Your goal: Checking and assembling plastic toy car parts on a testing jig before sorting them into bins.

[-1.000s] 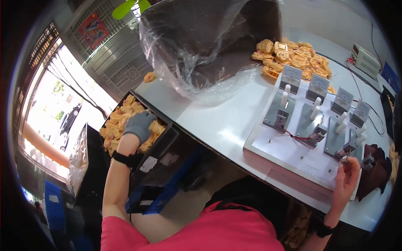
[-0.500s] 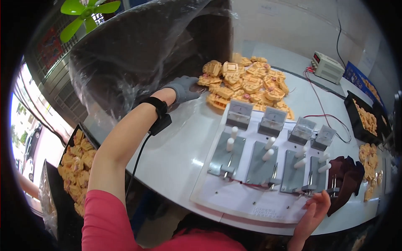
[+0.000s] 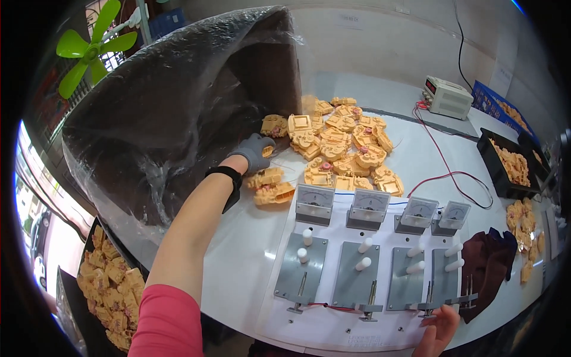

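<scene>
My left hand [image 3: 251, 153], in a grey glove, is on the near-left side of a heap of yellow-orange plastic parts [image 3: 336, 143]. Its fingers are curled round a small yellow plastic part [image 3: 268, 151], partly hidden by the glove. Two more loose parts [image 3: 272, 193] lie just below this hand. My bare right hand [image 3: 439, 332] rests at the front of a white test board [image 3: 309, 330], fingers loosely bent and apart beside a small metal clamp [image 3: 427, 308]. Nothing shows in it. The board carries several grey plates with white pegs and several analog meters [image 3: 369, 205].
Clear plastic film covers a large dark box [image 3: 178, 113] at the left. A power supply [image 3: 449, 97] with red leads stands at the back right. Black bins of parts stand left [image 3: 89, 285] and right [image 3: 505, 190]. A dark cloth [image 3: 489, 268] lies beside the board.
My left hand has come nearer, and loose parts now lie apart from the heap below it. My right hand stays by the clamps. The whole view has shifted.
</scene>
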A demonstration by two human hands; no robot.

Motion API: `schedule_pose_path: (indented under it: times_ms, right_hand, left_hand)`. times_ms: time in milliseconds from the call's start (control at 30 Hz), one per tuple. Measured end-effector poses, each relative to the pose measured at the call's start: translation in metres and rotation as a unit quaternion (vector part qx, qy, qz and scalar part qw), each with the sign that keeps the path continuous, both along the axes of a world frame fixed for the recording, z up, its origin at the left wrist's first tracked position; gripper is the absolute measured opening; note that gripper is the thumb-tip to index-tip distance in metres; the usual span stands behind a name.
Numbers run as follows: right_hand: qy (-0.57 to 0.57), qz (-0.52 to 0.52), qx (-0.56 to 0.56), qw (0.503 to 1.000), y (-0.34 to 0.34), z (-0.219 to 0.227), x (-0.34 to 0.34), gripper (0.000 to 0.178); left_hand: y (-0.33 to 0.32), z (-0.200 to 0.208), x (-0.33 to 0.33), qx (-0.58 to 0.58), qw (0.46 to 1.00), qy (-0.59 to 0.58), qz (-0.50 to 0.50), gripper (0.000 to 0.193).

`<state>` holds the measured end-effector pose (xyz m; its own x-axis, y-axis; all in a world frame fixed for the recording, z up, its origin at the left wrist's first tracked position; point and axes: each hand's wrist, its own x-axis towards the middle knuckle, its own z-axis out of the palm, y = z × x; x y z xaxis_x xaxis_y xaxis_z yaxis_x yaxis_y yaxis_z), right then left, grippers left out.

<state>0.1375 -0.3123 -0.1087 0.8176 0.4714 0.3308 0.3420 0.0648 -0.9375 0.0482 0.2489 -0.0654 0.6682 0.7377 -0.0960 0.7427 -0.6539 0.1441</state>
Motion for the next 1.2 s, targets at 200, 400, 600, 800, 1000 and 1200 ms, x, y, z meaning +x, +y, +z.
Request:
schedule_pose_path:
  times_ms: [200,400,600,800,1000,1200]
  right_hand:
    - [-0.034,-0.007,-0.028,0.999,0.010,-0.007,0.002,0.040]
    - [-0.030,0.005,-0.002,1.000,0.012,-0.001,0.002,0.037]
    - [-0.077,0.007,0.022,0.997,0.012,-0.001,0.008,0.030]
    - [-0.094,0.060,0.004,0.994,0.011,0.006,0.013,0.030]
    - [-0.219,0.142,-0.064,0.963,0.002,0.109,-0.004,0.033]
    - [-0.482,0.256,-0.248,0.800,0.127,0.210,-0.006,0.031]
  left_hand:
    - [-0.026,-0.011,-0.082,0.011,0.985,-0.139,-0.106,0.069]
    - [-0.134,0.026,-0.172,-0.017,0.971,-0.216,-0.105,0.068]
    - [-0.266,-0.009,-0.240,-0.074,0.991,-0.105,-0.044,0.082]
    - [-0.287,-0.056,-0.238,-0.050,0.981,-0.188,0.017,0.070]
    - [-0.241,-0.052,-0.250,-0.054,0.964,-0.259,0.019,0.066]
    - [-0.231,-0.079,-0.290,0.043,0.995,-0.072,0.050,0.056]
